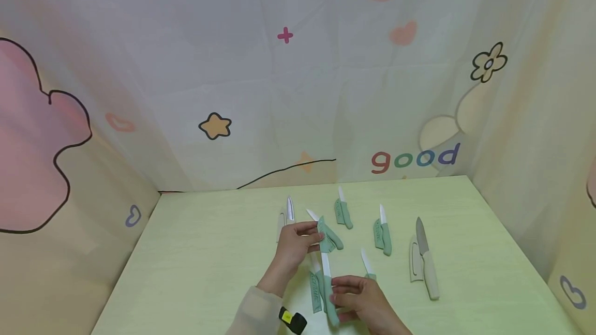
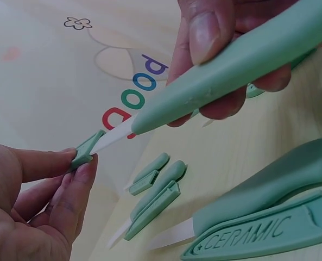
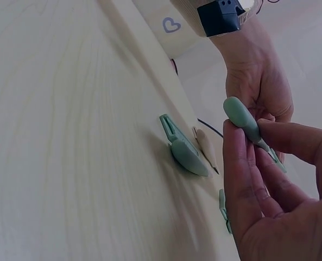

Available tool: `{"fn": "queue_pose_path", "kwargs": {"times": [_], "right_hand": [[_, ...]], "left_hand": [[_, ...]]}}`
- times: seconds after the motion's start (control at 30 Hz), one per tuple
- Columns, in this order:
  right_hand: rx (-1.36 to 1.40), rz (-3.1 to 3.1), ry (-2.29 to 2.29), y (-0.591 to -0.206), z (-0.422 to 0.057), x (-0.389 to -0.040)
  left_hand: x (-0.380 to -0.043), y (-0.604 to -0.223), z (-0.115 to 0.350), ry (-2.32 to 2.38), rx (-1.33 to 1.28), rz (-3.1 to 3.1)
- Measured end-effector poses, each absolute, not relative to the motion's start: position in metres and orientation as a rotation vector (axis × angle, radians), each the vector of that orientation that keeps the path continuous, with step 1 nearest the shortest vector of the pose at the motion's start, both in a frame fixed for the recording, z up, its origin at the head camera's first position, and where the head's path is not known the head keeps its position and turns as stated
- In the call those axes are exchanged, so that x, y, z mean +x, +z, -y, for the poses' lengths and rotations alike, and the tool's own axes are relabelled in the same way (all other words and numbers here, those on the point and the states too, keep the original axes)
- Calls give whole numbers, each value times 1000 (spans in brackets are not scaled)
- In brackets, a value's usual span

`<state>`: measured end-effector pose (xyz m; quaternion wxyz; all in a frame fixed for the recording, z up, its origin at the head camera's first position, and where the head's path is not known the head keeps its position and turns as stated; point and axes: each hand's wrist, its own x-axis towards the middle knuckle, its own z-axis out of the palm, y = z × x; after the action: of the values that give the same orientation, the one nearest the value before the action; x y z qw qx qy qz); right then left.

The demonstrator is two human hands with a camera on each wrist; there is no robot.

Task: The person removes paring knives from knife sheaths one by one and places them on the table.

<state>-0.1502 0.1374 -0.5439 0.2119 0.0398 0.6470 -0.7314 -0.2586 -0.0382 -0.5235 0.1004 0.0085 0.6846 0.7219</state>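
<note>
Between the thumb and fingers of my left hand (image 1: pixel 289 249) is a small green knife sheath (image 2: pixel 84 151), its open end turned toward me. My right hand (image 1: pixel 368 301) grips a ceramic knife by its green handle (image 2: pixel 231 73). The knife's white blade (image 1: pixel 326 265) points away from me, and its front part is at the mouth of the sheath, with the tip hidden there. Below the hands, another green ceramic knife (image 2: pixel 258 185) lies beside its sheath marked CERAMIC (image 2: pixel 264 231). In the right wrist view, the handle's rounded end stands out past the fingertips.
More green knives, one at the back (image 1: pixel 346 216) and one farther right (image 1: pixel 386 239), lie beside their sheaths. A beige-handled knife (image 1: pixel 430 275) and its beige sheath (image 1: pixel 415 260) are at the right. Behind my left hand is another blade (image 1: pixel 291 208). A printed curtain (image 1: pixel 298 92) rises behind the table.
</note>
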Motion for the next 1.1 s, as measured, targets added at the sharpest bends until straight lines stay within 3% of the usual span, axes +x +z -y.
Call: {"fn": "queue_pose_path", "kwargs": {"times": [1.1], "right_hand": [[88, -1771, -2035, -545, -138, -150]], "left_hand": [[-262, -527, 48, 2111, -80, -2130]]}}
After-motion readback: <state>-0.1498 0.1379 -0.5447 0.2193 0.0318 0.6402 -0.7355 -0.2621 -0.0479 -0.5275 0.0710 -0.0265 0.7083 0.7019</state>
